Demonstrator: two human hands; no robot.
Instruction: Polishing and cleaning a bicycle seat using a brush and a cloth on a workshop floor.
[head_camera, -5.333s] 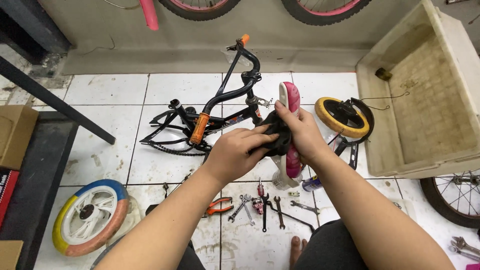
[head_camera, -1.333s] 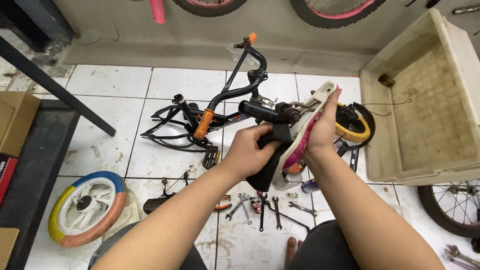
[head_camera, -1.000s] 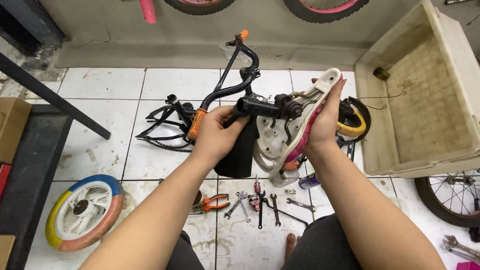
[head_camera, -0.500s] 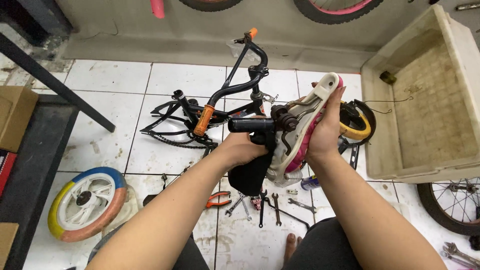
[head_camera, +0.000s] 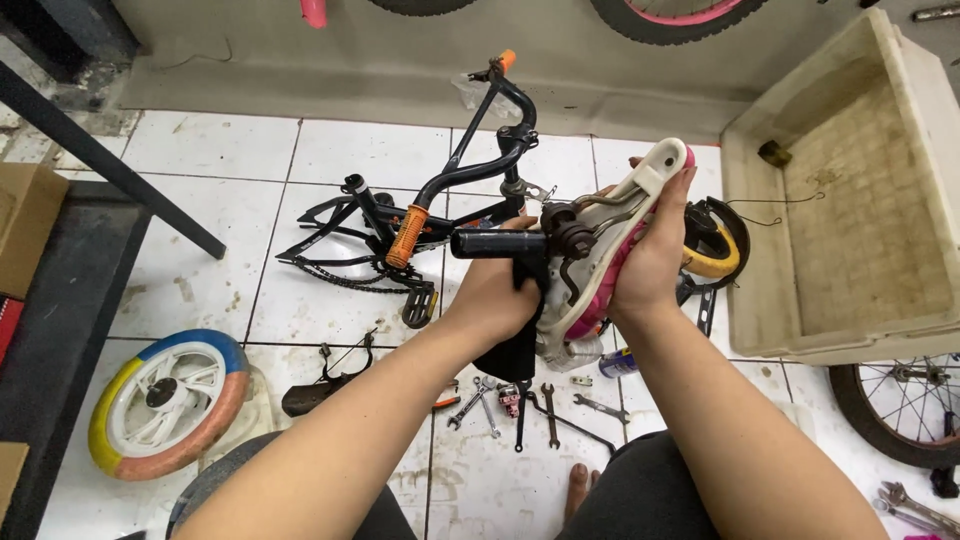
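Step in hand looks like fitting or tightening the black post (head_camera: 497, 243) on the upturned saddle (head_camera: 610, 250), held above the tiled floor (head_camera: 220, 160) in front of the bike frame (head_camera: 440, 215). Next move likely calls for a steady saddle and a firm twist. Left hand (head_camera: 500, 290) clenched around post and a black cloth (head_camera: 515, 340). Right hand (head_camera: 650, 265) wraps the saddle's padded side. Wrenches (head_camera: 545, 410) lie below.

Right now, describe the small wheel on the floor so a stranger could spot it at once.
Start at the black bicycle frame lying on the white tiled floor. Go toward the left forearm; the small wheel lies flat there. Its blue, yellow and salmon tyre around a white hub sets it apart from the spoked wheel.
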